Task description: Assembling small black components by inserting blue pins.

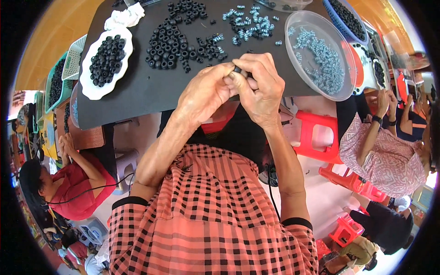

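Note:
Above the near edge of the dark table (pixel 133 98), my left hand (pixel 204 89) and my right hand (pixel 260 89) meet, fingertips together. Both are closed on a small black ring-like part (pixel 237 69), pinched between the thumbs and forefingers and mostly covered by them. Just beyond my fingers lies a mixed cluster of small black pieces (pixel 206 49) with a few springs. A heap of black round hollow parts (pixel 167 46) spreads farther left. Light blue coil springs (pixel 250 30) lie loose beyond my right hand.
A clear round tray (pixel 347 89) of blue springs overhangs the near right edge. At left stands a white scalloped plate (pixel 87 82) of black parts, beside crumpled white tissue (pixel 123 17). A blue basket (pixel 331 17) is far right. Co-workers sit on both sides; red stools (pixel 316 137) stand at right.

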Tool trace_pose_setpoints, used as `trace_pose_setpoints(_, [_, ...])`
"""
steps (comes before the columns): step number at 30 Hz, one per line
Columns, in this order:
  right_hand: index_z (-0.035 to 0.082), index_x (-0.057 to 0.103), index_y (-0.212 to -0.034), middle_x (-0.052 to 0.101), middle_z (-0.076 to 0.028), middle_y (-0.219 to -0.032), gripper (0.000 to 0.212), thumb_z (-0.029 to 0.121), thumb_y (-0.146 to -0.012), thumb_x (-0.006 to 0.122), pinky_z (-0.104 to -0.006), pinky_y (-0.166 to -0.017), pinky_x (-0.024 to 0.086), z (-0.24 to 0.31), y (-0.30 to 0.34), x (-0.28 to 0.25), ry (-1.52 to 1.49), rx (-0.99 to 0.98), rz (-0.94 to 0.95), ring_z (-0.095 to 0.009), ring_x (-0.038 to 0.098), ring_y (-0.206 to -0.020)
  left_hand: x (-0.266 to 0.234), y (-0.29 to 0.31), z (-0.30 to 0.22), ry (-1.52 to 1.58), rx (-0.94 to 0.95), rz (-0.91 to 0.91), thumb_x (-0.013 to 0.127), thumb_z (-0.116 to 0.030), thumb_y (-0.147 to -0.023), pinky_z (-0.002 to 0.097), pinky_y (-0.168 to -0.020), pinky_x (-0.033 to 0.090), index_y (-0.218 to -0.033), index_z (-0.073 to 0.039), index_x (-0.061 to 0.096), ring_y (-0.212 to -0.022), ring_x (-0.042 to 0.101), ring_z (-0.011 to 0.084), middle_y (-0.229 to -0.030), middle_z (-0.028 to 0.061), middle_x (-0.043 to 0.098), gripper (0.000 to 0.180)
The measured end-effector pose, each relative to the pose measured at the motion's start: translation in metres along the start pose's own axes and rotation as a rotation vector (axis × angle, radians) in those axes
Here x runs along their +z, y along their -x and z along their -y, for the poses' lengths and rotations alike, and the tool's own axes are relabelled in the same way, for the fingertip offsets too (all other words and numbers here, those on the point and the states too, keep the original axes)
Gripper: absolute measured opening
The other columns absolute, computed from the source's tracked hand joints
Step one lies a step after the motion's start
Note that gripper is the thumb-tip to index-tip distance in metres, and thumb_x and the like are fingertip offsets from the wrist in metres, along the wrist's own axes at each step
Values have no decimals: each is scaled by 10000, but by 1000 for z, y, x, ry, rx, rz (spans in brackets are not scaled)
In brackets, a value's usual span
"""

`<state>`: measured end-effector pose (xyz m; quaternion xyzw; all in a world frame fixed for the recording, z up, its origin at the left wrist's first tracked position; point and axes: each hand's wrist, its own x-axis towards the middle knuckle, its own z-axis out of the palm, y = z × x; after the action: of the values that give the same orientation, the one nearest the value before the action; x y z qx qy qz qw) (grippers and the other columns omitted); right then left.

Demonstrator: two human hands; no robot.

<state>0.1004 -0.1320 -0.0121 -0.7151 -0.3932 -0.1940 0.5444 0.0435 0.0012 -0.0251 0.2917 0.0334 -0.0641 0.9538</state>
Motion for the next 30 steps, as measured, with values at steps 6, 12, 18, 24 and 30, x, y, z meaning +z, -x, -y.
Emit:
trace_pose_setpoints(6, [17,661,-964,646,-84,-912,298,-30,-677,724,-289,-645,496,-4,4,-3,-73,78,45,-188,582,-748,17,6,-1,-195,54,-89,467,-155,-968,323,-843,510,-1001,68,598,-871,643,188,-945,116,634,261])
trace_pose_setpoints(12, [15,668,-1007,648,-89,-941,323,-16,-693,732,-285,-651,499,3,5,-6,-34,92,113,-189,590,-762,10,12,0,-144,72,-8,481,-144,-961,323,-870,501,-1018,42,601,-895,615,154,-959,90,634,228])
trace_pose_setpoints(18, [6,674,-1004,650,-102,-931,300,-7,-708,728,-301,-656,496,0,7,-4,-30,89,83,-209,597,-789,16,18,0,-170,101,-56,480,-162,-968,327,-881,497,-1023,35,608,-914,614,157,-982,93,637,241])
trace_pose_setpoints(24, [3,676,-987,658,-106,-916,272,-9,-720,720,-308,-656,492,-2,8,-5,12,37,54,-219,600,-778,29,18,4,-315,115,-169,419,-207,-987,322,-852,506,-1015,71,591,-894,627,177,-971,123,637,328])
trace_pose_setpoints(30, [-5,670,-973,664,-97,-897,218,-22,-757,687,-280,-632,478,-1,3,-10,-82,85,91,-183,593,-738,13,21,-2,-519,166,-78,413,-231,-1000,338,-887,492,-1042,69,573,-923,632,184,-975,135,646,342])
